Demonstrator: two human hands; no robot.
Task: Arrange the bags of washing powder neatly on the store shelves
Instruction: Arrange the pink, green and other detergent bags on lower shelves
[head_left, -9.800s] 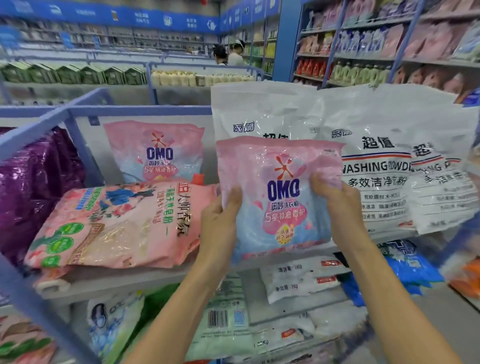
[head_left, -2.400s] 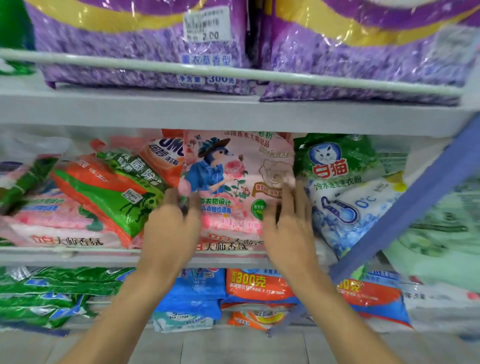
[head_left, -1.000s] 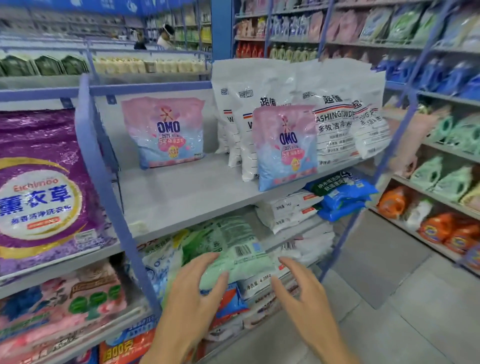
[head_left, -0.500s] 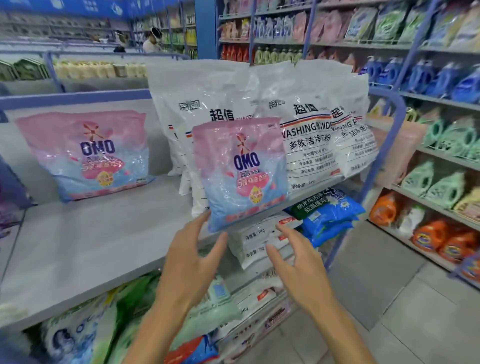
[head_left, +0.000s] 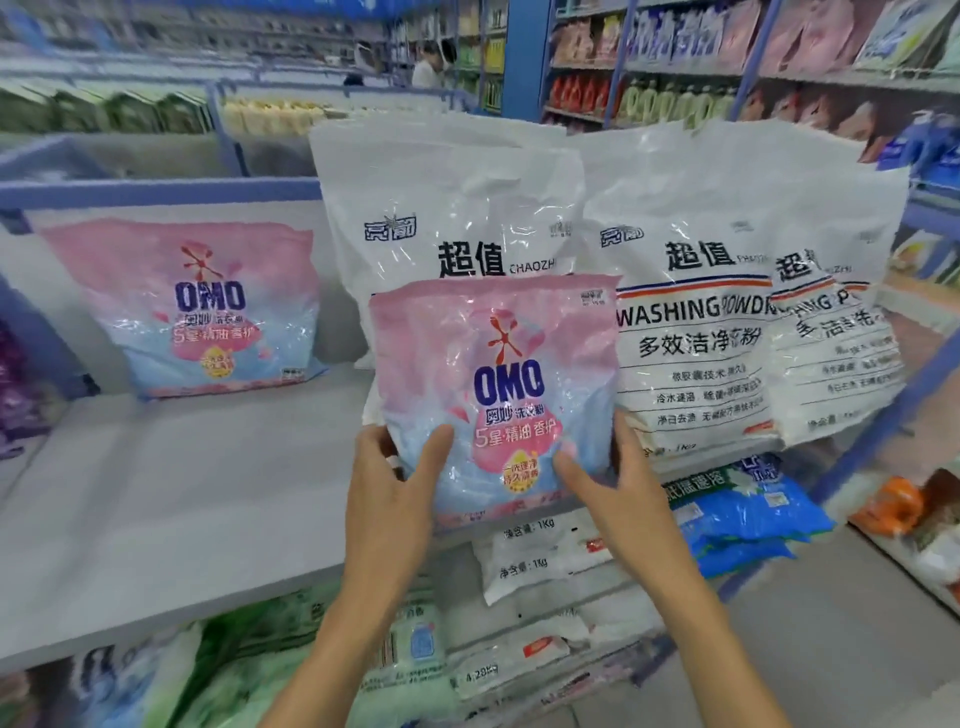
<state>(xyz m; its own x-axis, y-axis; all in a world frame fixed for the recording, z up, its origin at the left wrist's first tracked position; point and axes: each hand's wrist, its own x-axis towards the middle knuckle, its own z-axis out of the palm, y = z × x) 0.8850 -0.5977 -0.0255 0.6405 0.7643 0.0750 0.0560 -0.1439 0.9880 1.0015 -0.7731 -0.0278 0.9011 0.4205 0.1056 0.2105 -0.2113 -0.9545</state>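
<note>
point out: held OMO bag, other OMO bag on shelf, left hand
held OMO bag (head_left: 506, 382), head view, on the logo.
other OMO bag (head_left: 208, 299), head view, on the logo.
left hand (head_left: 389, 488), head view, back of hand.

Both hands (head_left: 395, 483) gripping upright OMO bag (head_left: 498, 384), white bags (head_left: 691, 291) apparently touching behind

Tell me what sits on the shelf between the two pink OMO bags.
Nothing: the head view shows bare grey shelf between the leaning pink OMO bag and the held one.

Far aisle — bottles (head_left: 670, 101), two people (head_left: 428, 65)
</note>
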